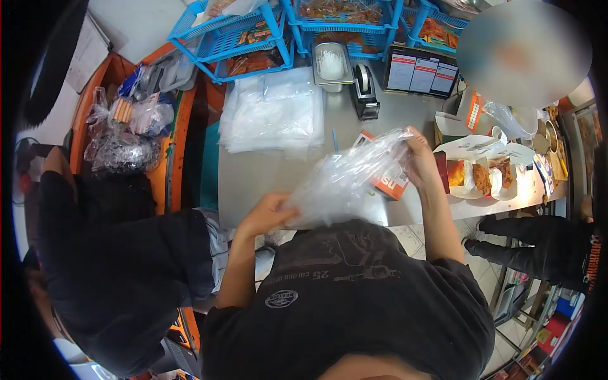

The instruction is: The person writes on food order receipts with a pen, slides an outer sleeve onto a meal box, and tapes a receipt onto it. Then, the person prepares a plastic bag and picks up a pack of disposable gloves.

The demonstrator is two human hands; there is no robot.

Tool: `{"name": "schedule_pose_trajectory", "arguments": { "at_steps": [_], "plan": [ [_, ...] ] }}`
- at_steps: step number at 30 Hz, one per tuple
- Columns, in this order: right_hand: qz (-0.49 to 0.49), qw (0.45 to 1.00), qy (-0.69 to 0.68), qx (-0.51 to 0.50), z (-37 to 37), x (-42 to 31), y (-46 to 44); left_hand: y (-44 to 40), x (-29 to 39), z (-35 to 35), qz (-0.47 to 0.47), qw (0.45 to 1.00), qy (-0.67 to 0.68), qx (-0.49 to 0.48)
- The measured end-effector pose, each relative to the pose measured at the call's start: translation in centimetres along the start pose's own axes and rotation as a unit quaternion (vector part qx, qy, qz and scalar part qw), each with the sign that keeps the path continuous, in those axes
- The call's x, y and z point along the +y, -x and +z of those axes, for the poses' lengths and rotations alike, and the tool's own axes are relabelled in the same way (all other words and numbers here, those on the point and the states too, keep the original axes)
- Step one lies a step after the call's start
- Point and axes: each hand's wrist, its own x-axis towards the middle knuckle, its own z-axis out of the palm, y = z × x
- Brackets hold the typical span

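Observation:
A clear plastic bag (345, 180) is stretched between my two hands above the near edge of the steel table. My left hand (269, 214) grips its lower left end, fingers closed on the film. At the upper right end, my right hand (419, 155) pinches the bag near its edge. Under the bag lies an orange and white box or packet (391, 187), mostly covered. A stack of flat clear plastic bags (272, 114) rests on the table behind my left hand. Right of my right hand stand open cardboard boxes with fried chicken (481, 177).
Along the back are blue plastic racks (288, 38) with packets, a metal tray (332, 63), a tape dispenser (365, 95) and a tablet (421, 71). A person in black (126, 272) is close on my left; another (544, 247) stands at the right. An orange shelf (161, 171) holds plastic-wrapped items.

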Motion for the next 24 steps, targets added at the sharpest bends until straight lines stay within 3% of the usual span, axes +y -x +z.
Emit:
{"name": "schedule_pose_trajectory", "arguments": {
  "at_steps": [1, 3, 4, 5, 7, 8, 10, 11, 12, 14, 15, 17, 18, 22, 23, 24],
  "plan": [
    [0.054, 0.998, 0.007, 0.041, -0.1, 0.3, 0.0, -0.2, -1.8, -1.2, -0.04, 0.998, 0.045, -0.003],
    [0.16, 0.966, 0.094, -0.179, -1.9, 1.6, 0.3, -0.2, -5.3, -4.1, 0.067, 0.938, 0.339, 0.013],
    [0.204, 0.945, 0.11, -0.229, -1.9, 1.9, 0.6, -0.3, -5.3, -4.5, 0.093, 0.931, 0.346, 0.072],
    [0.245, 0.919, 0.13, -0.281, -1.9, 2.2, 0.9, -0.3, -5.3, -4.9, 0.118, 0.921, 0.348, 0.13],
    [0.295, 0.902, 0.117, -0.293, 0.4, 2.3, 1.1, -1.2, -0.9, -4.6, 0.109, 0.937, 0.059, 0.325],
    [0.314, 0.891, 0.11, -0.31, 1.3, 2.5, 0.9, -1.6, 2.6, -3.1, 0.223, 0.899, 0.015, 0.376],
    [0.35, 0.85, 0.084, -0.384, 2.3, 3.0, 0.1, -2.7, 4.8, -0.1, 0.306, 0.861, -0.187, 0.36],
    [0.366, 0.835, 0.034, -0.41, 1.9, 3.6, -1.1, -3.3, 4.5, 0.5, 0.25, 0.889, -0.243, 0.297],
    [0.278, 0.894, 0.142, -0.321, 1.8, 4.1, -0.8, -3.8, 4.2, 1.1, 0.197, 0.904, -0.303, 0.227],
    [0.064, 0.931, 0.338, -0.122, 1.9, 5.1, 0.4, -5.5, 3.4, 1.0, 0.038, 0.97, -0.223, 0.088],
    [-0.108, 0.749, 0.644, -0.113, 0.2, 5.6, 0.3, -6.2, 2.9, 0.4, 0.078, 0.976, -0.103, 0.178],
    [-0.166, 0.578, 0.797, -0.044, -2.8, 7.9, 1.4, -6.4, 1.4, -0.1, 0.142, 0.919, 0.15, 0.335],
    [-0.189, 0.48, 0.857, -0.01, -4.0, 8.8, 1.6, -6.6, 1.4, 0.1, 0.131, 0.909, 0.194, 0.345],
    [-0.209, 0.479, 0.852, -0.025, -4.8, 7.2, -0.8, -7.7, 3.7, 2.8, 0.118, 0.866, 0.327, 0.36],
    [-0.201, 0.587, 0.784, -0.029, -3.8, 6.8, -0.8, -8.1, 4.5, 3.6, 0.113, 0.859, 0.346, 0.359],
    [-0.151, 0.82, 0.541, -0.113, -3.1, 6.2, -0.9, -8.5, 4.9, 4.5, 0.106, 0.853, 0.366, 0.358]
  ]
}}
